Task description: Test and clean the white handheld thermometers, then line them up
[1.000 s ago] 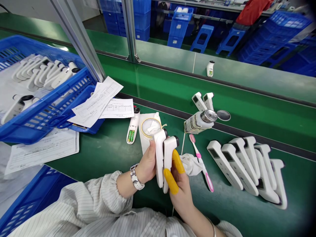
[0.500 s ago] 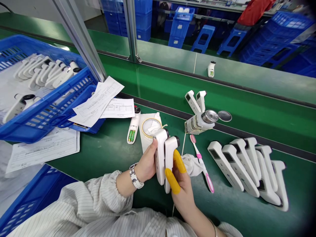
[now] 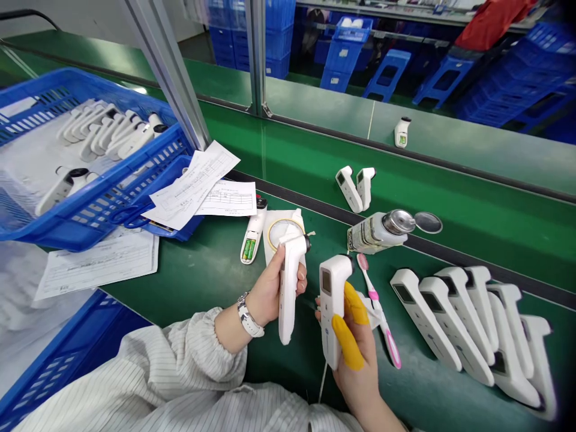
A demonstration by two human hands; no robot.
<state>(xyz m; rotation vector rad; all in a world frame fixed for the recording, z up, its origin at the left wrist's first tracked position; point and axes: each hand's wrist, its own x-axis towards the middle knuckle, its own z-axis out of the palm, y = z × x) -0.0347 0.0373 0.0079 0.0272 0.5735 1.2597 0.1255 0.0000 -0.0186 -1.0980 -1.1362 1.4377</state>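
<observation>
You sit at a green conveyor bench (image 3: pixel 202 282), a blue basket (image 3: pixel 96 201) at far left. Your left hand (image 3: pixel 270 291) grips one white thermometer (image 3: pixel 288 288) upright; beside it, apart, your right hand (image 3: pixel 355 354) clasps another thermometer (image 3: pixel 330 309). Finished units (image 3: pixel 472 330) lie in a row at right.

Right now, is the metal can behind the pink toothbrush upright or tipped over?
Tipped over. The metal can lies on its side on the green bench, its round lid open beside its mouth.

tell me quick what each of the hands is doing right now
Left hand: closed on a white thermometer.
Right hand: closed on a second white thermometer.
</observation>
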